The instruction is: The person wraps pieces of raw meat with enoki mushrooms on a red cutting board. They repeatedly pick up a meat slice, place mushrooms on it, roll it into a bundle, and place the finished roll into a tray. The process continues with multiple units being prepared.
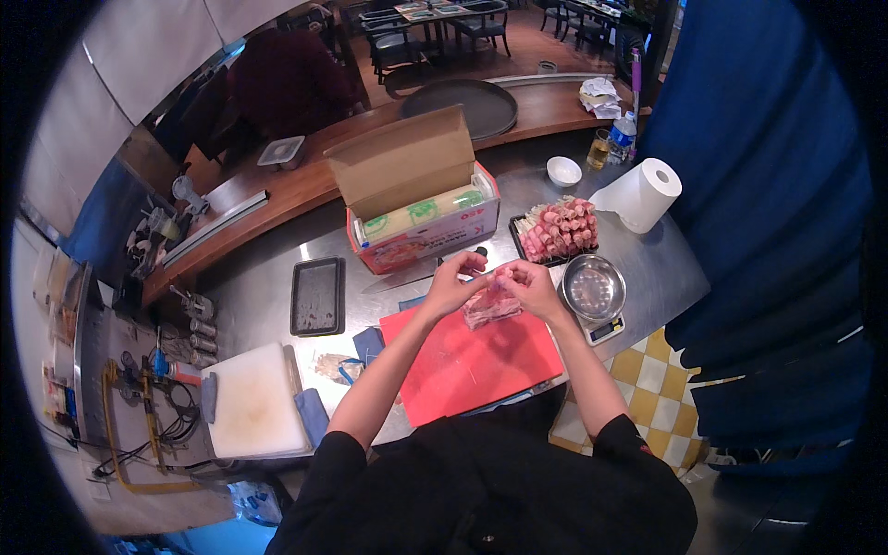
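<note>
My right hand (531, 288) pinches a small piece of pink meat (502, 279) between thumb and fingers. From the other side my left hand (452, 283) comes close, its thumb tip at the meat and its index finger raised apart; whether it grips is unclear. Just below both hands, a stack of thin raw meat slices (492, 311) lies on a red cutting board (444, 378). Beyond my right hand, a black tray (517, 232) bears many meat rolls (565, 225) with white strands like enoki mushrooms sticking out.
Right of the board, a steel bowl (593, 286) sits on a digital scale (605, 331). A knife (399, 281) lies before an open box of cling film (423, 243). Also around are a black tray (316, 295), white cutting board (253, 402), paper towel roll (642, 198) and white bowl (563, 171).
</note>
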{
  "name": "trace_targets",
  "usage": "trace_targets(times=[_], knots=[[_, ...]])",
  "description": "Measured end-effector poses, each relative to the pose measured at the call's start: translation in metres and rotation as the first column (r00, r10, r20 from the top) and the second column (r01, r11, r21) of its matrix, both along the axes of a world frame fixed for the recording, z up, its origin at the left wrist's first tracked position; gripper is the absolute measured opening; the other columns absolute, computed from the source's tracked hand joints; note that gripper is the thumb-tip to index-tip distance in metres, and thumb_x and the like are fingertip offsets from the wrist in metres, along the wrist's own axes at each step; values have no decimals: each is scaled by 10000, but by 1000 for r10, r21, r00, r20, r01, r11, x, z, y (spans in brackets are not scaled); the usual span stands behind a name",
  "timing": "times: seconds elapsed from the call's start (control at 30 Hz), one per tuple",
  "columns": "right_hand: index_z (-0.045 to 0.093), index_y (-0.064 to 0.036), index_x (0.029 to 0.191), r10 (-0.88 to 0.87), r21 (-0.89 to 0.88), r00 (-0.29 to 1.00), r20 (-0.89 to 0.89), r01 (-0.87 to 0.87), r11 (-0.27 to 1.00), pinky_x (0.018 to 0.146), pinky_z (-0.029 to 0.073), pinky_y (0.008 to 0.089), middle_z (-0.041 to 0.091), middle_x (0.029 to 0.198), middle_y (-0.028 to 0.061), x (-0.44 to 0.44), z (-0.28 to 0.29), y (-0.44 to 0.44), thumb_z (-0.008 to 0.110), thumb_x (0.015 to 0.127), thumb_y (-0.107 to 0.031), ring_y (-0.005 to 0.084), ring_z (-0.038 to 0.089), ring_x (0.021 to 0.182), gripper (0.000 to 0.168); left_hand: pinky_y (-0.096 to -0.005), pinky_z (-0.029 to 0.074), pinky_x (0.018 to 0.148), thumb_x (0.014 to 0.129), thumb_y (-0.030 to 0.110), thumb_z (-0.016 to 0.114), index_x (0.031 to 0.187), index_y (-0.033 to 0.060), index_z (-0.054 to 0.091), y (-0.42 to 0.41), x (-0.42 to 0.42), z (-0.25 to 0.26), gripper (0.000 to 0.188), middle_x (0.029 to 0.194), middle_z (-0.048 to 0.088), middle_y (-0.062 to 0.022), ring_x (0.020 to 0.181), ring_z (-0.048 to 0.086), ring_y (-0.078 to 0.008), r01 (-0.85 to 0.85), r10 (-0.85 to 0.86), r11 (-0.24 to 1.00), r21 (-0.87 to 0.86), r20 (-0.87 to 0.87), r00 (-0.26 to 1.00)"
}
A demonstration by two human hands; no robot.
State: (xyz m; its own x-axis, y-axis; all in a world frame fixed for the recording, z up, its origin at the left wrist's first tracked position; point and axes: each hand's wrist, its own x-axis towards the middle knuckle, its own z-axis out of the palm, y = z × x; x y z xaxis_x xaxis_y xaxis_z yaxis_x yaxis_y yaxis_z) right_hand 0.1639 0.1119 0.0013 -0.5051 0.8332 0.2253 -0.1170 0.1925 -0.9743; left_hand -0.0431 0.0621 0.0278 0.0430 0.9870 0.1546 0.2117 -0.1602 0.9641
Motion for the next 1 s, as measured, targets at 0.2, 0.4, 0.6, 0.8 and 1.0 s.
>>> trace_targets(times=[0.2, 0.4, 0.6, 0.8, 1.0], knots=[[701, 20, 983, 264, -198, 951, 158, -231, 952, 653, 551, 254, 726, 831, 33, -10, 41, -14, 715, 979, -113, 69, 672, 757, 133, -273, 581, 756, 892, 122, 800, 1061, -26, 714, -53, -12, 18, 240, 935, 752, -75, 833, 709, -115, 16, -11, 998, -64, 64, 998], [750, 36, 1001, 468, -283, 881, 72, -432, 856, 710, 592, 277, 745, 877, 63, -42, 37, -46, 720, 977, -126, 103, 701, 796, 166, -286, 567, 801, 891, 120, 801, 1021, -16, 708, -111, -41, 15, 210, 933, 727, -56, 881, 688, -113, -19, 10, 974, -226, -41, 999], [759, 12, 1018, 557, -338, 767, 318, -457, 823, 734, 572, 265, 748, 894, 35, -76, 8, -33, 730, 974, -140, 96, 692, 808, 161, -291, 572, 802, 886, 123, 805, 956, -5, 690, -114, -70, -24, 186, 895, 727, -53, 885, 692, -107, -141, 121, 987, -82, -212, 970], [786, 26, 985, 443, -11, 845, 301, -461, 887, 724, 562, 275, 774, 873, 60, -114, -4, -8, 751, 930, -120, 80, 692, 808, 160, -314, 571, 822, 886, 81, 790, 940, 2, 677, -91, -97, -23, 148, 890, 740, -58, 895, 719, -139, -205, 211, 978, 48, -240, 948], [789, -39, 1014, 238, 261, 876, 420, -368, 892, 613, 562, 303, 774, 853, 88, -97, 36, -51, 738, 927, -143, 127, 691, 610, 144, -370, 567, 798, 824, 44, 777, 973, 24, 707, -117, -85, 0, 166, 908, 745, -124, 872, 738, -271, -169, 255, 949, 265, -331, 908]])
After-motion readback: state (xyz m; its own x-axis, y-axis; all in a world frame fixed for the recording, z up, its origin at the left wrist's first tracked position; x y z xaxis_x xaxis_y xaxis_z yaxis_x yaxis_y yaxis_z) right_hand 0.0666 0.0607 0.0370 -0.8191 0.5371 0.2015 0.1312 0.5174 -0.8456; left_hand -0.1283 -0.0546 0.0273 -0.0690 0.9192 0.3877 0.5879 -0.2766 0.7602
